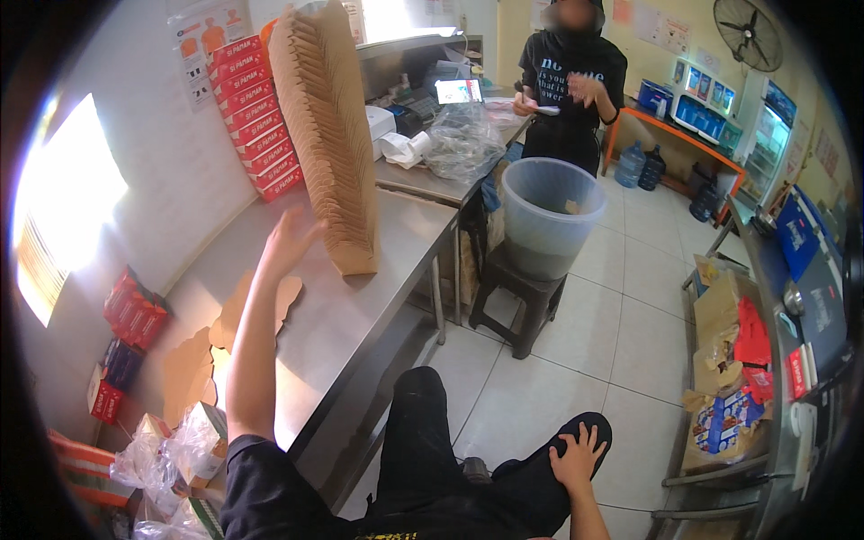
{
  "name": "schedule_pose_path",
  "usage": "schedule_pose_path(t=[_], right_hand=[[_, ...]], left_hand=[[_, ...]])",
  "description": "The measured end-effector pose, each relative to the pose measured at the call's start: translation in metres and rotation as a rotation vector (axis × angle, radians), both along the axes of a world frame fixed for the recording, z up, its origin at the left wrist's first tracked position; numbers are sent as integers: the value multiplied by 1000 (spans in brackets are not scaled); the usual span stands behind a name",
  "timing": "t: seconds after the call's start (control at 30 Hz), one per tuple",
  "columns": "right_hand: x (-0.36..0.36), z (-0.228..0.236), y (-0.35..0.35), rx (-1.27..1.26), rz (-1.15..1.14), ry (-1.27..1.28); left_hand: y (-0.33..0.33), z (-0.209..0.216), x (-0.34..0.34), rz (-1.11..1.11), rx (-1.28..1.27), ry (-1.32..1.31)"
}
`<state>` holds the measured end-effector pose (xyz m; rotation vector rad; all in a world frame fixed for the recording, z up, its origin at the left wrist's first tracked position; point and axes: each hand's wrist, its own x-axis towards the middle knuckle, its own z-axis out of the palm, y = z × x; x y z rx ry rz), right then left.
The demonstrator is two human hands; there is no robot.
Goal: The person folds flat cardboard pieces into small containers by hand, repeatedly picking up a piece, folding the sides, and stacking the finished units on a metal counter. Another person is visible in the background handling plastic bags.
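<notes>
My left hand (292, 239) reaches over the metal table (393, 236), slightly blurred, its fingers stretched out beside the tall leaning stack of nested brown cardboard boxes (328, 144). It holds nothing that I can see; whether the fingertips touch the stack I cannot tell. Under and beside my left forearm lies a flat brown cardboard blank (236, 310) with scalloped edges, partly hidden by the arm. Another brown blank (187, 367) lies nearer the wall. My right hand (579, 455) rests on my right knee with its fingers spread, holding nothing.
Red boxes (256, 121) rise in a pile behind the brown stack. Plastic-wrapped packages (193, 445) sit at the lower left. A translucent bin (551, 216) stands on a dark stool (517, 301). Beyond it a person (571, 81) holds a pad. A shelf (720, 490) lines the right side.
</notes>
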<state>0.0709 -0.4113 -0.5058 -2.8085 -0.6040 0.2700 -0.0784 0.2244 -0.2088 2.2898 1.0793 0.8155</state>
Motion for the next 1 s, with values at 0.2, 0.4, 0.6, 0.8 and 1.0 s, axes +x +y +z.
schedule_pose_path(t=[0.2, 0.4, 0.6, 0.8, 1.0], right_hand=[[-3, 6, 6, 4, 18, -8], [1, 6, 8, -5, 47, -20], [-1, 9, 11, -9, 42, -17], [-2, 13, 8, -17, 32, -30], [-1, 12, 13, -20, 35, -17]], left_hand=[[26, -92, -112, 165, -142, 795], [22, -117, -139, 220, -83, 576], [19, -97, -150, 143, -175, 495], [3, -82, -142, 164, -174, 439], [42, -99, -165, 275, -85, 418]])
